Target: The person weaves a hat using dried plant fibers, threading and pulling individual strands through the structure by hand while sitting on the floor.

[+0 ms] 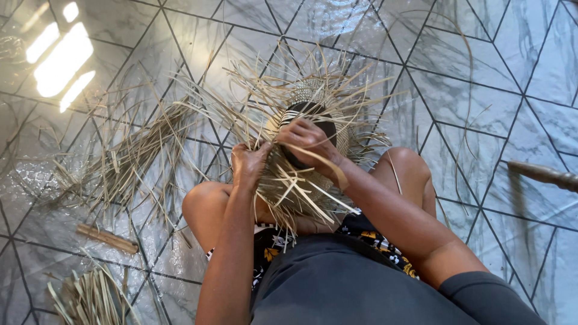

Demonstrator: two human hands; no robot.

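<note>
Both hands, left hand (pixel 250 162) and right hand (pixel 307 137), pinch straw strands (pixel 313 180) mid-frame on the woven hat (pixel 310 99); a loosened pinch could unravel the weave.

The half-woven pale tan straw hat (pixel 313 114) in my lap has a dark, perhaps black, banded centre. Under me, the glossy grey marbled floor tiles (pixel 481 72) show dark diamond lines.

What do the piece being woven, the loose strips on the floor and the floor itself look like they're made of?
Woven piece: dry pale straw or palm-leaf strips, matte, with loose ends sticking out all round.
Loose strips: seemingly the same fibre, flat, thin and tan.
Floor: glossy grey marble-look tiles, probably ceramic or stone, mirroring window light.
</note>
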